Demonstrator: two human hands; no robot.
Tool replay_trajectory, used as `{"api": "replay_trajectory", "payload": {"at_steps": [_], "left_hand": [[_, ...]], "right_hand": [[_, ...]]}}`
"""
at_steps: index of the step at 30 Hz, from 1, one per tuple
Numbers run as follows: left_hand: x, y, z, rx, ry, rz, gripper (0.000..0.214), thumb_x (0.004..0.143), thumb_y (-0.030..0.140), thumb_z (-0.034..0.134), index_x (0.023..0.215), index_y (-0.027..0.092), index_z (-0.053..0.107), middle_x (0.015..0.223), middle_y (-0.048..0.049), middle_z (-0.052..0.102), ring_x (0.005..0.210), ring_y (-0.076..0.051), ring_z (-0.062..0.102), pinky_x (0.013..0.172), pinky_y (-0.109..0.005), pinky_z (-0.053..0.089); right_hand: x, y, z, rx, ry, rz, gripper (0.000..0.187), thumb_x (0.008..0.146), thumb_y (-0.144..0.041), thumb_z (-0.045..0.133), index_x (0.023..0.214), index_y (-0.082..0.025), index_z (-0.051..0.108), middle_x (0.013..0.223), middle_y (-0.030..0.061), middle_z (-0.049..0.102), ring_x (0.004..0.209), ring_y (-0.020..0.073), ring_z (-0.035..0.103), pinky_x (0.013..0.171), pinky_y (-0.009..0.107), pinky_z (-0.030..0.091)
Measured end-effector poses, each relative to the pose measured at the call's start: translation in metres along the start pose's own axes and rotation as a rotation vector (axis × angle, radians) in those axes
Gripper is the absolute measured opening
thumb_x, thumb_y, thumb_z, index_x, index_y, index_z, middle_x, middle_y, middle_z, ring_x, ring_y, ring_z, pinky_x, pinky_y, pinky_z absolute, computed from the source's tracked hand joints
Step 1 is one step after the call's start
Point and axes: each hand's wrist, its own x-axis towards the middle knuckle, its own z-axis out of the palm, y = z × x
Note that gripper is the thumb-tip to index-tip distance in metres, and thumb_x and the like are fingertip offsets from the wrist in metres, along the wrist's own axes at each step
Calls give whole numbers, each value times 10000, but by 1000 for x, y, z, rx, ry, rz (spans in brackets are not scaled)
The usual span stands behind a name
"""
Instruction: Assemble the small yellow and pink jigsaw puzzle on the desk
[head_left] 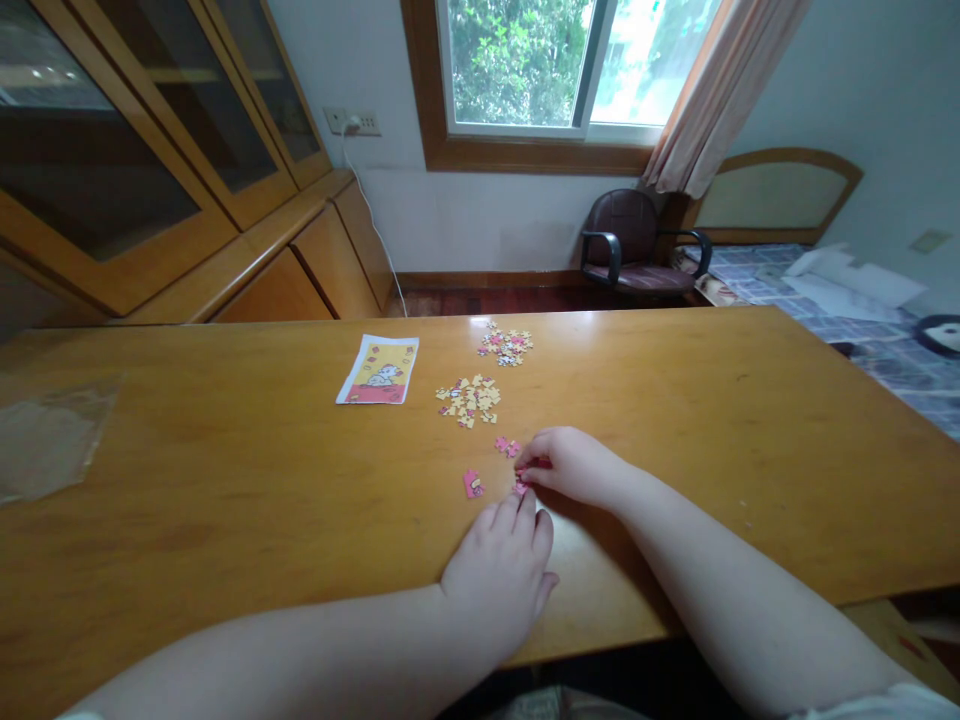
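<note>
Pink puzzle pieces (520,487) lie on the wooden table between my hands. My right hand (576,466) reaches in from the right, its thumb and fingers pinched on a pink piece, which they partly cover. My left hand (501,572) lies palm down in front, its fingertips at the near edge of the same pieces and its thumb held apart. Just left is a joined pink piece with a small picture on it (472,484). A few more pink pieces (507,447) lie beyond.
Farther back are a pile of mostly yellow puzzle pieces (471,400) and a mixed pile (505,345). A reference picture card (379,370) lies left of them. A clear plastic bag (52,440) is at the table's left. An armchair (637,245) stands beyond the table (247,510).
</note>
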Motion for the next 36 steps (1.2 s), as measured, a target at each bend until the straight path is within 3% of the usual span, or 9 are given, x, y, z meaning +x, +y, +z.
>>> {"api": "replay_trajectory", "payload": {"at_steps": [16,28,36], "left_hand": [[0,1,-1,4,2,-7,549,900,490,487,1311,128,535,1377,-188,524,1235,-310,495,947,-427,437],[0,1,-5,-5,16,-9,540,887,483,515,1291,127,546,1362,-193,537,1217,-312,506,941,-423,432],[1,0,-10,-39,-2,-5,478,878,460,532,1223,133,577,1384,-191,522,1213,-312,509,940,-435,436]], "right_hand": [[-2,0,4,-92,43,-30,92,779,-248,700,846,-188,720,781,19,655,712,129,566,655,223,403],[-2,-2,-1,-99,52,-24,109,807,-281,673,848,-188,713,820,34,672,759,144,592,699,235,418],[-7,15,-29,-302,197,256,200,881,-288,533,848,-195,707,870,68,703,760,174,614,663,260,396]]}}
